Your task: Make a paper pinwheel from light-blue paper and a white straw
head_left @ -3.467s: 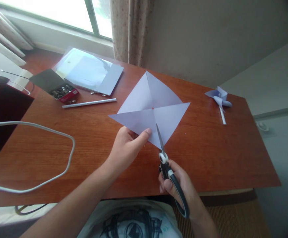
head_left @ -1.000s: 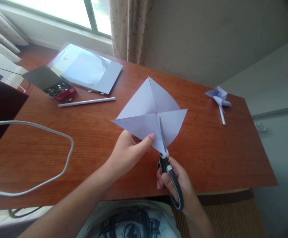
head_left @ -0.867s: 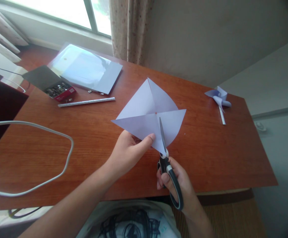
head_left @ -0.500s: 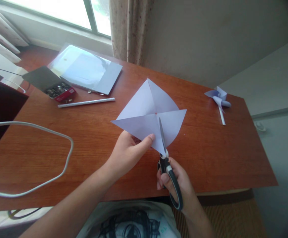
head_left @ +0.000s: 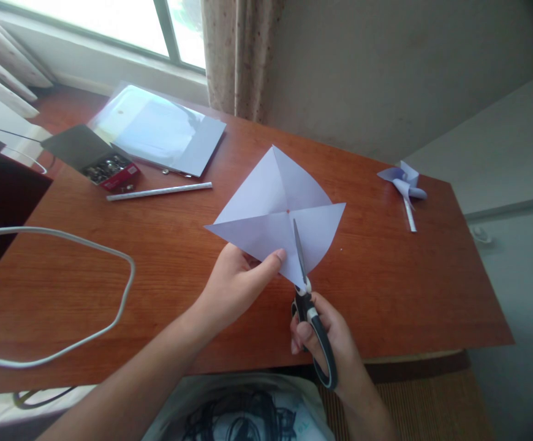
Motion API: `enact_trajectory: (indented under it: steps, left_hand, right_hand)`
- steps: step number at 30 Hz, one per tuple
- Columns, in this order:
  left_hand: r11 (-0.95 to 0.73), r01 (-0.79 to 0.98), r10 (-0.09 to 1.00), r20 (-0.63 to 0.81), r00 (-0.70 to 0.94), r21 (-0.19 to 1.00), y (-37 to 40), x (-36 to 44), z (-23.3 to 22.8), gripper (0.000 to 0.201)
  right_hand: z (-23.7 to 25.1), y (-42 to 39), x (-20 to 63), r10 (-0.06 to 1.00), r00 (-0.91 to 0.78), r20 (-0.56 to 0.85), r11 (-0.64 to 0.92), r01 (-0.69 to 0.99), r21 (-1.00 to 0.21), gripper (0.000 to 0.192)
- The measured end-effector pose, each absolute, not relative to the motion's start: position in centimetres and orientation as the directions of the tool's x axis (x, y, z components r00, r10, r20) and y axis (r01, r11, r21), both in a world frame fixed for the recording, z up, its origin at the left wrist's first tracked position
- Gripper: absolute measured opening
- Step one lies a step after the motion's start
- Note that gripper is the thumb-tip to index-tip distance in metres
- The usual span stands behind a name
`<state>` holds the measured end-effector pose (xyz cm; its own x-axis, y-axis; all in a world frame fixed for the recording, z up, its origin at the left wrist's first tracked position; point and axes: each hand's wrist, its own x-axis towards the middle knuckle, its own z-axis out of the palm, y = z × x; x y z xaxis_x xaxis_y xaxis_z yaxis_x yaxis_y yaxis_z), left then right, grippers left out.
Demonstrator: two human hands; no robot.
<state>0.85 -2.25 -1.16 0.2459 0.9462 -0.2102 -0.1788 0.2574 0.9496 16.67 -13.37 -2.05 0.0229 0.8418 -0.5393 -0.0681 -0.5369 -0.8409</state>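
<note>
**Scissors in a creased paper square**

The left hand [head_left: 234,282] pinches the near edge of a pale lilac paper square [head_left: 266,208], thumb on top, holding it just above the wooden desk [head_left: 386,288]. The right hand [head_left: 326,346] is closed around the handles of black-and-white scissors [head_left: 307,306], whose blades lie along the crease running from the near corner, tips just short of the red centre dot [head_left: 287,211]. A finished paper pinwheel [head_left: 404,184] lies well apart, far right.

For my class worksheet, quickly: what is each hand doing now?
Left hand: closed, holding the paper.
Right hand: closed, holding the scissors.
</note>
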Motion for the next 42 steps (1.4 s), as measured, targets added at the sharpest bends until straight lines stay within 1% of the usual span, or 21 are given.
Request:
enact_trajectory:
  steps: [10,20,30,42]
  left_hand:
    - [0.244,-0.194,0.950,-0.193,0.247,0.950,-2.14,0.96,-1.12,0.015]
    - [0.261,-0.200,0.946,-0.208,0.250,0.944,-2.16,0.92,-1.05,0.015]
    - [0.261,-0.211,0.945,-0.204,0.256,0.942,-2.10,0.99,-1.05,0.015]
    - [0.270,-0.188,0.943,-0.221,0.247,0.944,-2.18,0.92,-1.03,0.014]
  right_hand:
    - [-2.05,-13.38,16.62,0.840,0.031,-0.542,-0.540,-0.055,-0.840,0.058]
    - [-2.22,-13.34,16.74,0.837,0.039,-0.546,-0.545,-0.038,-0.837,0.059]
    - [-2.17,-13.37,16.80,0.837,0.059,-0.543,-0.544,-0.009,-0.839,0.057]
    - [-2.48,-13.43,16.93,0.836,0.053,-0.546,-0.546,-0.018,-0.837,0.053]
